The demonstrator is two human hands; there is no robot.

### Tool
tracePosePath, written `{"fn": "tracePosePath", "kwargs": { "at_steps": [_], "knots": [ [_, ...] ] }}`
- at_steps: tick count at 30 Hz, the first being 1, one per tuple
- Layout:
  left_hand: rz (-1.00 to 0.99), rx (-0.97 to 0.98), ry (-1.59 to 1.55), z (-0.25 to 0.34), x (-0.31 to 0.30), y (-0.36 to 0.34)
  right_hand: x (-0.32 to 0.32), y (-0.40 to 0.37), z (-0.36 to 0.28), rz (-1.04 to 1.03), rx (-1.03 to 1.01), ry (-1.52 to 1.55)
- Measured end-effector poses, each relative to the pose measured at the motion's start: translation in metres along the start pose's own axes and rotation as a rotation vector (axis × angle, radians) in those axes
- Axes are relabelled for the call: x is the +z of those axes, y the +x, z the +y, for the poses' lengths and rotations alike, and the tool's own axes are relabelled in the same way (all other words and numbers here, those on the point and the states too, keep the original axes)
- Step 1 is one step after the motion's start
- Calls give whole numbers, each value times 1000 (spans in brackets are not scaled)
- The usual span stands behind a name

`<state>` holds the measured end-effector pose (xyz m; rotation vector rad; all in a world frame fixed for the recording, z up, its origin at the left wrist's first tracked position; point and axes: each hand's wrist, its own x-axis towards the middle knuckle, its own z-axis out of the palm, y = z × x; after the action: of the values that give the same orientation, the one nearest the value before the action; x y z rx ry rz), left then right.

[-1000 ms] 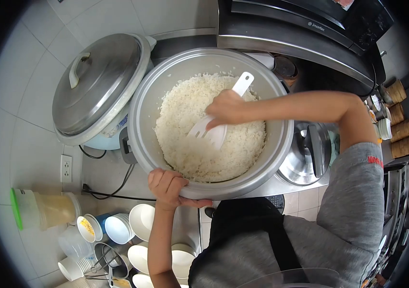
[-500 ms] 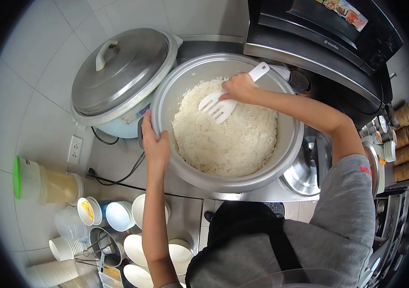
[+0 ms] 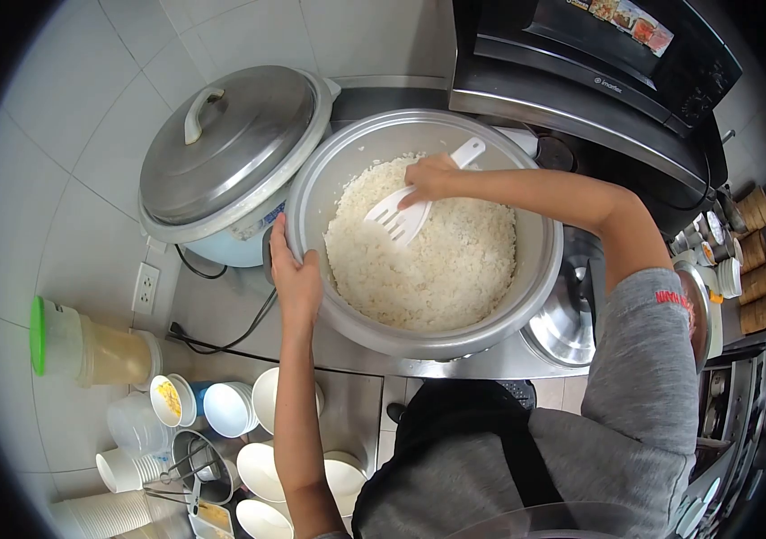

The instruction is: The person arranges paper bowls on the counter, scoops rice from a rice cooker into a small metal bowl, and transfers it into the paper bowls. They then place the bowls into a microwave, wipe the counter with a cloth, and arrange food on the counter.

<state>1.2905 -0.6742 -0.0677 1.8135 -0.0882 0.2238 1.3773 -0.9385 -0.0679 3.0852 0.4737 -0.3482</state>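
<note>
Paddle (image 3: 396,216) one, open pot (image 3: 311,193) one

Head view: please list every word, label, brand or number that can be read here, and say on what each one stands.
"imarflex": small white brand on the oven front, just legible.
Red print on the grey sleeve: blurred, unreadable.
Picture stickers on the oven's top: too small to read.
Blue label on the cooker: mostly hidden, unreadable.
The pot and paddle: no text visible.
</note>
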Motion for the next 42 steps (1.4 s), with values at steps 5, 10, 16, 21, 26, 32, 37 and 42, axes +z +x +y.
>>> {"fn": "tracePosePath", "kwargs": {
  "at_steps": [5, 10, 16, 21, 26, 32, 37, 42],
  "knots": [
    [20, -22, 10, 1, 0, -1, -1, -8, -35, 90, -150, -53],
    [16, -22, -37, 3, -2, 1, -15, -42, -76, 384, -494, -285],
    [12, -128, -201, 16, -1, -4, -46, -78, -14, 137, -71, -319],
    [61, -100, -255, 14, 3, -5, -14, -67, 7, -26, -68, -164],
    [75, -109, -240, 17, 3, -6, -8, -61, -29, 17, -267, -217],
    [49, -99, -295, 12, 3, -4, -44, -103, -39, 74, -277, -367],
    [101, 9, -288, 18, 6, -7, -28, -114, 10, -76, -39, -399],
    [91, -9, -315, 7, 4, -2, -4, -112, 21, -103, -13, -141]
  ]
}}
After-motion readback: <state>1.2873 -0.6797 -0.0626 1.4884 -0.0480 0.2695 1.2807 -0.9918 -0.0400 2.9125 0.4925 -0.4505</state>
